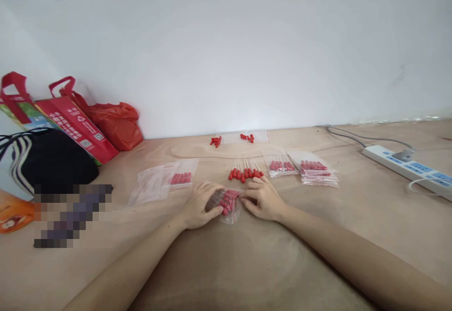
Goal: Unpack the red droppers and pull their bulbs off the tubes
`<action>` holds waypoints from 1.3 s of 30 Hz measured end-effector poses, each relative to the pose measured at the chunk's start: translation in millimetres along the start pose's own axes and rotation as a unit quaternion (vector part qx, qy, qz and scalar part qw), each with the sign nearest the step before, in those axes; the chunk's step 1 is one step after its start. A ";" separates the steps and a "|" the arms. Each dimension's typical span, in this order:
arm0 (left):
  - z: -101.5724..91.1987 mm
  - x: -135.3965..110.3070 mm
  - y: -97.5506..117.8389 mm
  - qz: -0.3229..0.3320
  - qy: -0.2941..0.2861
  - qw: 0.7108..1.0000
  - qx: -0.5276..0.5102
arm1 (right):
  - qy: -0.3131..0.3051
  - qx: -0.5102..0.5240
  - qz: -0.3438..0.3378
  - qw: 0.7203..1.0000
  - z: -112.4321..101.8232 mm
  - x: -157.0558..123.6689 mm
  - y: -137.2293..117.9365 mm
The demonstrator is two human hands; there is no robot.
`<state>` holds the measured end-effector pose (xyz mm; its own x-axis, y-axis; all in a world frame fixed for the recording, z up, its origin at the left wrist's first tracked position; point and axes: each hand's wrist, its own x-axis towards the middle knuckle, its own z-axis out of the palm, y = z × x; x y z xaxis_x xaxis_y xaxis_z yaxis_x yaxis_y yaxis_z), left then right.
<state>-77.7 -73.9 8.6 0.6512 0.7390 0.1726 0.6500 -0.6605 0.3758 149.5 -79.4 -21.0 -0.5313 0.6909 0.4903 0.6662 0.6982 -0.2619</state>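
My left hand grips the left side of a small clear zip bag, its thumb across the front. Inside the bag lie several sticks with red tips, held at a slant. At the bag's right edge, my right hand is curled, thumb and fingertips against the plastic. Just beyond both hands, a fan of loose red-tipped sticks rests on the table, red ends toward me. The right knuckles overlap the nearest of these sticks.
Flat zip bags and a filled bag lie left. Filled bags and a stack lie right. Small red pieces are by the wall. A power strip is far right; carrier bags and a black pouch stand left.
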 end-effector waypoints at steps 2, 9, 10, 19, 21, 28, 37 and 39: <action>-0.9 -0.8 1.1 0.011 0.000 1.000 0.002 | -0.001 0.022 0.038 0.999 0.4 0.8 -4.6; 4.0 -1.5 -1.2 0.037 0.003 0.999 -0.016 | -0.015 0.058 0.185 0.981 2.3 4.2 -16.3; 4.7 -1.5 -1.9 0.034 0.005 0.999 -0.017 | -0.016 0.060 0.200 0.978 2.5 4.7 -17.0; 7.4 -0.8 -4.0 0.018 0.012 0.999 -0.028 | -0.049 0.141 0.151 0.977 2.8 4.7 -15.6; 7.2 -0.6 -3.0 0.013 0.014 0.999 -0.030 | -0.064 0.187 0.113 0.974 1.3 4.6 -15.7; 7.3 0.4 -3.0 0.027 0.024 0.999 -0.035 | -0.051 0.237 0.015 0.970 0.8 3.9 -9.7; 8.3 0.7 -4.0 0.056 0.031 0.997 -0.034 | -0.004 0.033 -0.062 0.998 3.1 7.4 -17.6; 8.5 0.7 -4.6 0.061 0.032 0.997 -0.033 | 0.014 0.015 -0.070 0.997 0.6 7.3 -18.1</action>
<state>-77.0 -71.5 -0.7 0.6960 0.6626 0.2767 0.5400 -0.7369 0.4067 133.2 -86.9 -13.2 -0.6026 0.5811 0.5470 0.5707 0.7929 -0.2136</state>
